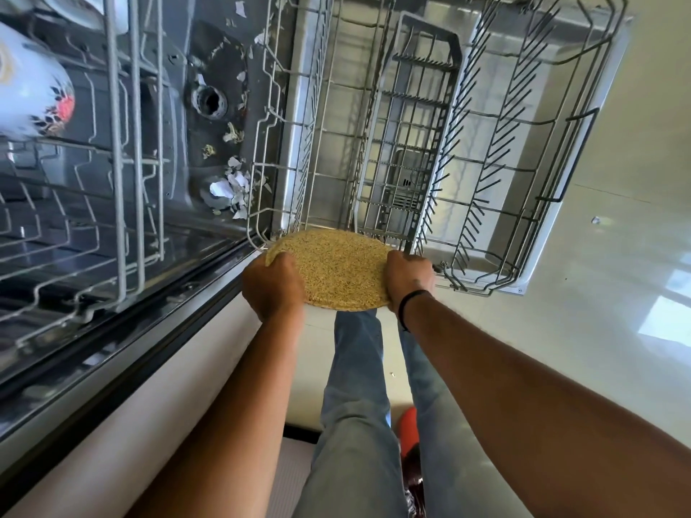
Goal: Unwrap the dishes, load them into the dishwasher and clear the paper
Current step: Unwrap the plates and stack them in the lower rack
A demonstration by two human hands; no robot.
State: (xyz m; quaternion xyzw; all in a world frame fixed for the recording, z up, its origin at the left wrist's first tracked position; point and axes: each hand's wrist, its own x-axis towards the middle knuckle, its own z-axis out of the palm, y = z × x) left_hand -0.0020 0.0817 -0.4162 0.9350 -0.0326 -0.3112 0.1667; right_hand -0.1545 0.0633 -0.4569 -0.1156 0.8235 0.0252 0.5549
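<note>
A round speckled tan plate (332, 267) is held flat between both hands at the near edge of the pulled-out lower dishwasher rack (467, 151). My left hand (271, 286) grips the plate's left rim with fingers curled over it. My right hand (409, 280), with a black band on its wrist, grips the right rim. The rack's wire tines hold no dishes. Torn paper scraps (232, 185) lie on the floor of the dishwasher tub.
The upper rack (123, 151) sticks out at the left with a white flowered mug (33, 87) in it. A cutlery basket (407, 143) sits in the lower rack. The open door lies under the rack. Pale floor tiles (617, 274) spread to the right.
</note>
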